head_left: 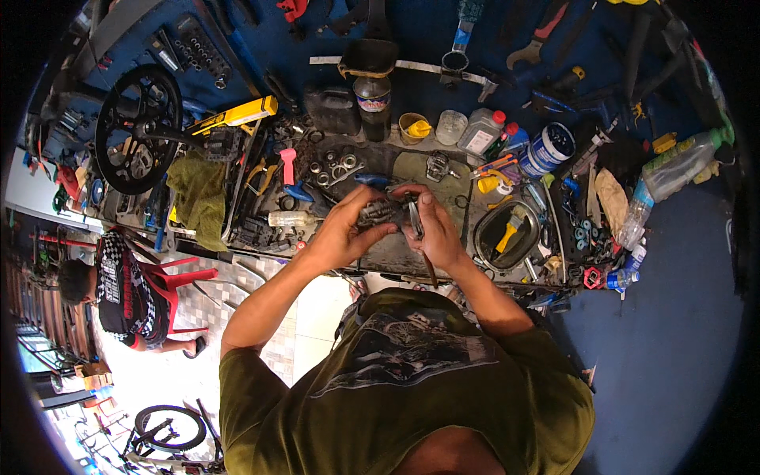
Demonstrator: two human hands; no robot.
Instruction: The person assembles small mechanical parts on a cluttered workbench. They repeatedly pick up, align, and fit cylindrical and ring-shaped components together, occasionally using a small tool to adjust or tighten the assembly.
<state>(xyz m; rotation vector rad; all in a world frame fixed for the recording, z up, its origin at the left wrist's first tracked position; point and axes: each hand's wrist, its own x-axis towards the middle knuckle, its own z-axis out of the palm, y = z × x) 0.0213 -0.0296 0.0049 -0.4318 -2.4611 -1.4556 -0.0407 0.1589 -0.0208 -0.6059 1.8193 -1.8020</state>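
Note:
Over the near middle of the workbench, my left hand [344, 229] is closed around a dark, ridged metal part [378, 212], whose exact kind I cannot make out. Close against its right side, my right hand [435, 229] grips a slim metal tool [415, 220]; a thin brownish end sticks out below the palm. Fingers hide much of both things. Just beyond my hands lies a small metal part with a short axle [438, 166], on a grey mat. A clear bottle [289, 218] lies left of my left wrist.
Right of my hands, an oval tray [481, 245] holds a yellow-handled brush [508, 233]. Bottles and a white-blue tub [548, 150] stand farther back. At left are a green rag [196, 198] and a black crankset [103, 134]. A person [131, 289] sits on a red chair [170, 285].

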